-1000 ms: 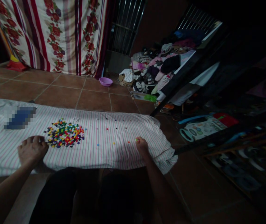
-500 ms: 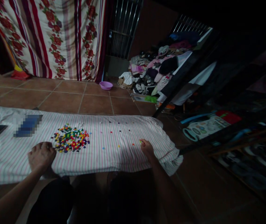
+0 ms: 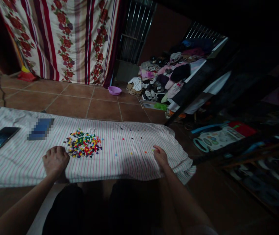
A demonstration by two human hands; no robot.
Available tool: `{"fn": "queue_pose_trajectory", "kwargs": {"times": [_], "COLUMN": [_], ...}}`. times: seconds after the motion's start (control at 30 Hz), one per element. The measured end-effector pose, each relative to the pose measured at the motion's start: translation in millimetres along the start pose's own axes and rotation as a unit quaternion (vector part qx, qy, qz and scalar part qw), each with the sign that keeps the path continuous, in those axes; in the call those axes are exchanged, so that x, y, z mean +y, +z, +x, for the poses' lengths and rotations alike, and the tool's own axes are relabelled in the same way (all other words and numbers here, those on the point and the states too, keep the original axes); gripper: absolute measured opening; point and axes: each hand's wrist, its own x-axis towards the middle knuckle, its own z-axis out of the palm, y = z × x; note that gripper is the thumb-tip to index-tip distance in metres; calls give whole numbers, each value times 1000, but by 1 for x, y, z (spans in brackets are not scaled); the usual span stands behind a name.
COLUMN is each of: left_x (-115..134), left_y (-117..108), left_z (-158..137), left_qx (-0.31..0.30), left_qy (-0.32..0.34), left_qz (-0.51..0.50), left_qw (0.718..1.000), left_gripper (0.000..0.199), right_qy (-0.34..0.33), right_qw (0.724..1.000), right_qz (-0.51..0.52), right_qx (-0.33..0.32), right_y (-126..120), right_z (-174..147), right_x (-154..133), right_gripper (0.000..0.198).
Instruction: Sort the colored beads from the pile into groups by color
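Observation:
My right hand [image 3: 160,156] is low over the striped cloth [image 3: 100,169] at the right, thumb and forefinger pinched at a small yellow-green bead [image 3: 153,150]. Whether the bead touches the cloth, I cannot tell. Just left of it, in a loose row, lie an orange bead [image 3: 145,152], a yellow bead [image 3: 131,153] and a light blue bead [image 3: 116,155]. My left hand [image 3: 55,160] rests on the cloth with its fingers curled under, beside a pile of mixed coloured beads [image 3: 84,143]. Nothing shows in it.
Several more beads, among them a red bead [image 3: 123,139], are spaced out farther back. A phone [image 3: 0,140] and a blurred-out blue item [image 3: 41,129] lie at the left. Beyond are a purple basin [image 3: 114,90], heaped clothes [image 3: 168,71] and a floral curtain [image 3: 66,42].
The view has shifted, so the cloth and things on it appear farther right. My right hand stays beside the orange bead with the yellow-green one at its fingertips. My left hand stays by the pile.

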Motion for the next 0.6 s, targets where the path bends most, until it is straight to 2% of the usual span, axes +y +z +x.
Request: {"fn": "queue_pose_trajectory", "kwargs": {"times": [0.23,0.37,0.47,0.6], "left_x": [-1,-2,-3,-2], "left_y": [2,7,10,8], "left_z": [2,3,4,5], "left_qx": [-11,-14,-11,-18], "left_qy": [1,0,-3,-6], "left_qz": [2,5,9,10], "left_qw": [1000,1000,1000,1000], "left_gripper": [33,31,31,32], "right_qy": [-72,-143,-164,-158], "right_qw": [994,985,978,970], "right_qz": [-75,-97,-126,-169], "right_qx": [20,-5,-35,-67], "right_y": [26,46,60,71], "right_z": [15,31,42,50], "right_x": [-53,-76,-83,-80], "right_gripper": [32,31,33,31]}}
